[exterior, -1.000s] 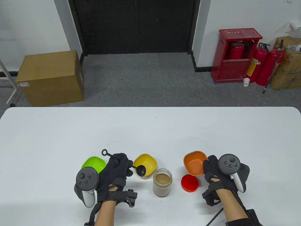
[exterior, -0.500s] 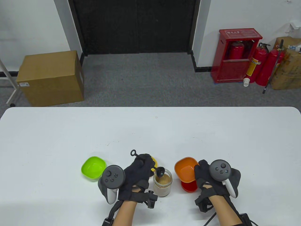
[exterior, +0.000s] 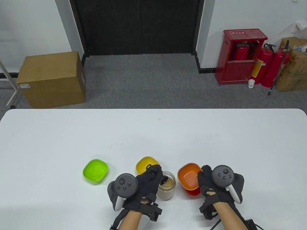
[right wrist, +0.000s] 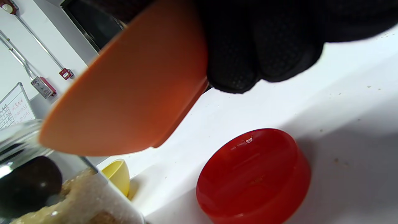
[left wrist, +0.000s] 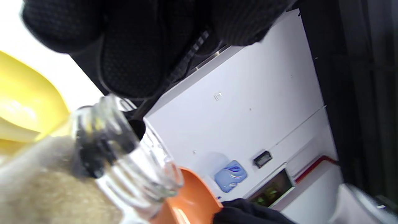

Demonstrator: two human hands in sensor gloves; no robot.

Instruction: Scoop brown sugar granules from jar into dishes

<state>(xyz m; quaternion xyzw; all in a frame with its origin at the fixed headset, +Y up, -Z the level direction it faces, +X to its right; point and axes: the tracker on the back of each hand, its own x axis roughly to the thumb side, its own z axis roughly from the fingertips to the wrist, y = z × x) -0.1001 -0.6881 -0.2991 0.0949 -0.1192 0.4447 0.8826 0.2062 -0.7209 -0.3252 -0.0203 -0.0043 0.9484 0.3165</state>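
A glass jar (exterior: 166, 189) of brown sugar stands near the table's front edge. My left hand (exterior: 148, 183) grips a black scoop (exterior: 165, 179) whose bowl dips into the jar's mouth; the bowl shows dark inside the glass in the right wrist view (right wrist: 28, 183). The jar also shows in the left wrist view (left wrist: 124, 161). My right hand (exterior: 206, 178) holds the orange dish (exterior: 189, 177) lifted above the table, just right of the jar and over the red lid (right wrist: 253, 177). The yellow dish (exterior: 145, 164) sits behind my left hand. The green dish (exterior: 95, 170) sits to the left.
The red lid (exterior: 191, 191) lies upside down on the table under the orange dish. A cardboard box (exterior: 51, 79) and a red extinguisher cabinet (exterior: 239, 56) stand on the floor beyond the table.
My left hand moved right from over the yellow dish and lowered the scoop into the jar. My right hand carried the orange dish left and toward me, over the red lid.
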